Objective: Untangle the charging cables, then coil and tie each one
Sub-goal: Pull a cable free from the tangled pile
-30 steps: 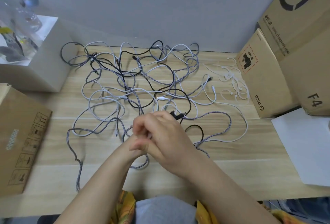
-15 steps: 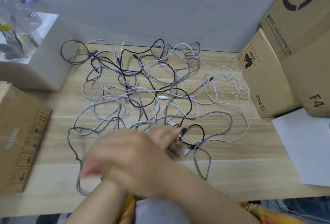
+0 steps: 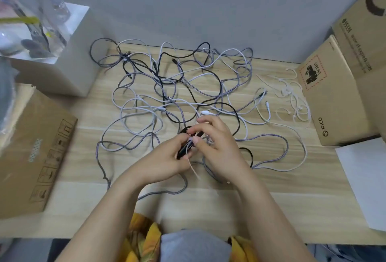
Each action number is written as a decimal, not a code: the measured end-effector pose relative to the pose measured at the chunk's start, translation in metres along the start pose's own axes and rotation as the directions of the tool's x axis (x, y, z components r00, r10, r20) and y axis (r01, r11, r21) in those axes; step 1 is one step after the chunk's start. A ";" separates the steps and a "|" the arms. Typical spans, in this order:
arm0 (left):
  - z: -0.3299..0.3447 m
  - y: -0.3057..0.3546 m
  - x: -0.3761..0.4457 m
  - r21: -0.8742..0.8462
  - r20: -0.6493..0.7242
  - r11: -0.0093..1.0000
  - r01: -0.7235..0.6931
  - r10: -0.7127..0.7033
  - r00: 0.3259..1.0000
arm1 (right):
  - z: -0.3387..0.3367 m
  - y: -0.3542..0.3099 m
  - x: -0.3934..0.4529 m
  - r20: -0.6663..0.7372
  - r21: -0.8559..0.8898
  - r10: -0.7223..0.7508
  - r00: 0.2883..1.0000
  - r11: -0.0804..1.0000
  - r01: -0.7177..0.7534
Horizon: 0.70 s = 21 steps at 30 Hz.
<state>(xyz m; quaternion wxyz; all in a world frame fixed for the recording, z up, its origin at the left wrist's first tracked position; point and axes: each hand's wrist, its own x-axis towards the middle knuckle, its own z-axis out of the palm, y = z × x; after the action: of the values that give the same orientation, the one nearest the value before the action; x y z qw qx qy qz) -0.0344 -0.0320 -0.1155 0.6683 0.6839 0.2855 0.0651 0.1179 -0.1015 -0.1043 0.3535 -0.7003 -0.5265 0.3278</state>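
- Two hands meet over the near middle of the wooden table (image 3: 282, 195), and I see both gripping one small black coiled cable (image 3: 183, 150).
- My left hand (image 3: 165, 162) curls its fingers around the lower end of that black bundle.
- My right hand (image 3: 217, 144) pinches a thin pale tie strip (image 3: 193, 167) that crosses the bundle and trails toward me.
- The tangle of charging cables (image 3: 177, 94), grey, white and black, sprawls over the table beyond the hands, still knotted together.
- A loose heap of white ties (image 3: 292, 99) lies at the far right, beside a cardboard box (image 3: 334, 103).
- Another cardboard box (image 3: 35, 149) sits on the left, with a white sheet (image 3: 367, 178) at the right edge.
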 end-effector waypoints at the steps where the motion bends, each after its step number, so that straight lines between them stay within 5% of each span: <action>1: -0.003 0.001 0.000 0.017 -0.013 1.000 0.022 -0.022 1.000 | -0.001 0.000 0.002 0.032 0.028 0.008 0.999 1.000 -0.009; 5: -0.017 0.011 -0.001 -0.163 0.132 0.982 0.093 -0.072 0.989 | 0.001 -0.006 0.007 0.186 0.231 -0.025 0.982 0.973 -0.018; 8: -0.027 0.004 -0.015 -0.261 0.093 0.965 0.025 -0.001 0.996 | 0.011 -0.010 0.014 0.217 0.299 -0.040 0.975 0.954 -0.027; 14: -0.067 -0.030 -0.048 0.269 -0.112 0.963 -0.016 0.048 0.993 | 0.053 -0.020 0.029 0.316 0.024 -0.085 0.945 0.996 0.081; 21: -0.110 -0.065 -0.094 0.700 -0.370 0.660 0.273 0.008 0.929 | 0.134 -0.045 0.035 0.441 -0.268 -0.182 0.879 0.908 0.323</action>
<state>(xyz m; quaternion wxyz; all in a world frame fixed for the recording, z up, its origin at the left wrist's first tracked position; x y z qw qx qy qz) -0.1840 0.0156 -0.1394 0.2757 0.8503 0.4481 0.0113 -0.0078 -0.0383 -0.1413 0.1532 -0.5904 -0.7238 0.3224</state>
